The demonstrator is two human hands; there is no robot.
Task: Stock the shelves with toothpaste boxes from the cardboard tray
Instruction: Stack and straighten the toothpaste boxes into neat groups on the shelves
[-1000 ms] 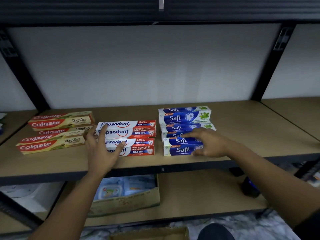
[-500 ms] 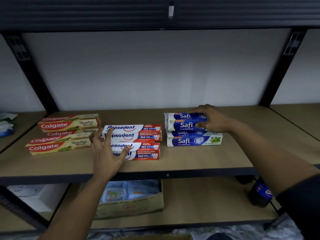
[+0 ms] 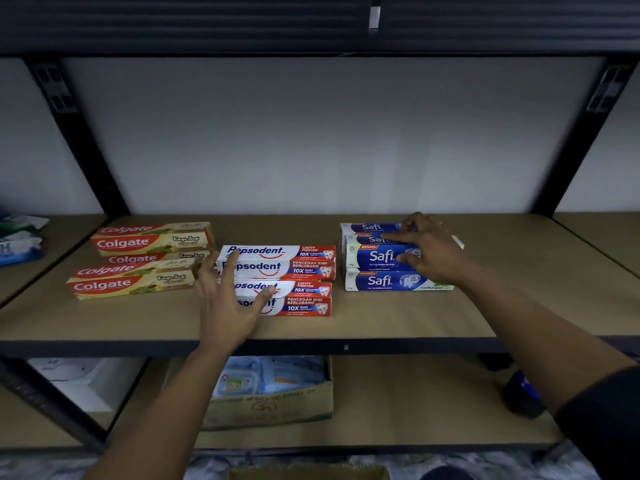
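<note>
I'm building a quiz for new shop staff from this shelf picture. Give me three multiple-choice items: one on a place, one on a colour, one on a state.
1. Which boxes lie in the middle of the row on the shelf? A Colgate boxes; B Pepsodent boxes; C Safi boxes.
2. What is the main colour of the Safi boxes? A blue; B red; C yellow.
3. What is the right hand doing? A hanging idle; B lying flat on the Colgate boxes; C gripping the Safi boxes.
Answers: 1 B, the Colgate boxes lie to their left and the Safi boxes to their right. 2 A, their fronts are blue with white lettering. 3 C, its fingers and thumb curl round the upper boxes of the stack.
</note>
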